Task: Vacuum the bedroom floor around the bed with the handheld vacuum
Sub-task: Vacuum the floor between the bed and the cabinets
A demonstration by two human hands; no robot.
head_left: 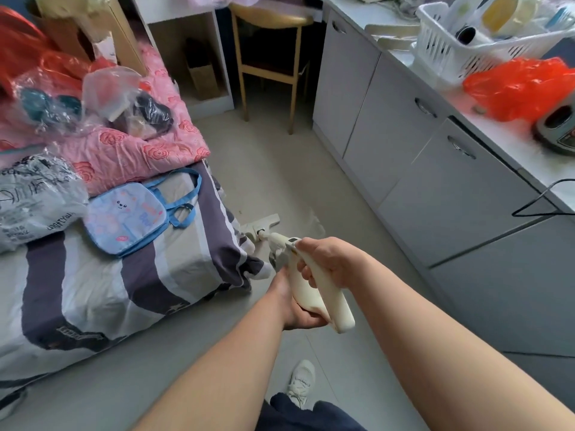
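Gripping vacuum (323,301), right hand (328,262) above left (294,306)

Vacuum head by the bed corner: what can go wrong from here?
1. The vacuum has its floor head right beside the striped bedding hanging over the bed corner; suction may grab the fabric.
2. A black cable dangles over the counter edge; a swing that way might snag it.
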